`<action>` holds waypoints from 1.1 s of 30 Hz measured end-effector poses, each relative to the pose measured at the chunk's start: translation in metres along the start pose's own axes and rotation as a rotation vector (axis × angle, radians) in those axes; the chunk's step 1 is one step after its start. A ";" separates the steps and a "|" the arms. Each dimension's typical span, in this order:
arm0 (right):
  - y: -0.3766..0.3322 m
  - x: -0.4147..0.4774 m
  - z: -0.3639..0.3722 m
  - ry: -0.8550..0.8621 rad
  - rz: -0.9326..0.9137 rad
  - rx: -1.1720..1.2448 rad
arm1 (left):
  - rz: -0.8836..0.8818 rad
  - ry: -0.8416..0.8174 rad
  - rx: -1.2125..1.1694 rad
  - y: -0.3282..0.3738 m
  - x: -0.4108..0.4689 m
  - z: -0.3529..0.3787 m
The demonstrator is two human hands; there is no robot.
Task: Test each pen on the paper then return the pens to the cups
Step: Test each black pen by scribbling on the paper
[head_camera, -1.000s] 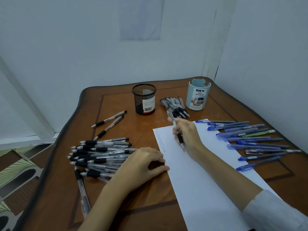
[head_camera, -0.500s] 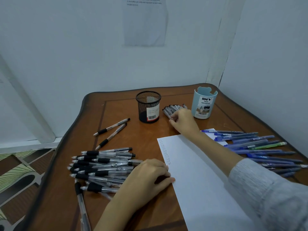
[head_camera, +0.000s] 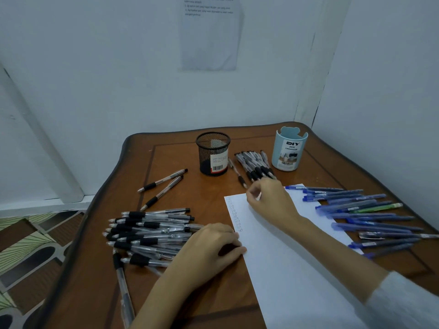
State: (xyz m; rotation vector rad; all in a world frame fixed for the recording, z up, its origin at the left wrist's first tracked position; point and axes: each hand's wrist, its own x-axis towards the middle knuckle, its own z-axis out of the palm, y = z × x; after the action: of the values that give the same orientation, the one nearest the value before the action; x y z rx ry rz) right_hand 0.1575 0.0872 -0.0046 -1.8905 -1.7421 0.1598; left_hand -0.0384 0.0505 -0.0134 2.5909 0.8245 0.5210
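Note:
The white paper [head_camera: 280,252] lies on the wooden table [head_camera: 185,191], with a column of small test marks down its left edge. My left hand [head_camera: 209,248] rests on the table, its fingertips and thumb on the paper's left edge. My right hand [head_camera: 270,203] hovers over the paper's top edge, fingers loosely curled, no pen visible in it. Just beyond it is a bunch of black-grip pens [head_camera: 255,165] between the black mesh cup [head_camera: 213,153] and the light blue cup [head_camera: 290,149]. One black-grip pen [head_camera: 237,173] lies apart beside the mesh cup.
A large heap of black-grip pens [head_camera: 152,231] lies left of my left hand, and two more [head_camera: 164,184] lie further back. Several blue pens and one green pen [head_camera: 361,210] lie in a row at the right. Walls close off the table's back and right sides.
My right hand carried a black-grip pen from the paper to the bunch between the cups, left it there and drew back toward the paper. My left hand stayed put.

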 end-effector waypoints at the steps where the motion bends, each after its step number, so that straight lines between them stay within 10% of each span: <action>1: -0.002 -0.011 -0.004 -0.033 0.019 0.006 | -0.005 0.001 -0.001 0.001 -0.001 0.000; 16: -0.001 -0.100 -0.003 -0.147 -0.124 -0.085 | -0.023 -0.036 0.268 0.022 -0.013 -0.001; 33: -0.073 -0.106 0.007 -0.188 -0.233 0.203 | -0.602 0.582 0.143 0.003 -0.131 -0.013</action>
State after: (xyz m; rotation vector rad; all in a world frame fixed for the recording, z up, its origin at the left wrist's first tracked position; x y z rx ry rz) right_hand 0.0741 -0.0110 -0.0057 -1.5574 -1.9734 0.4205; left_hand -0.1427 -0.0288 -0.0309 2.1375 1.8000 1.0592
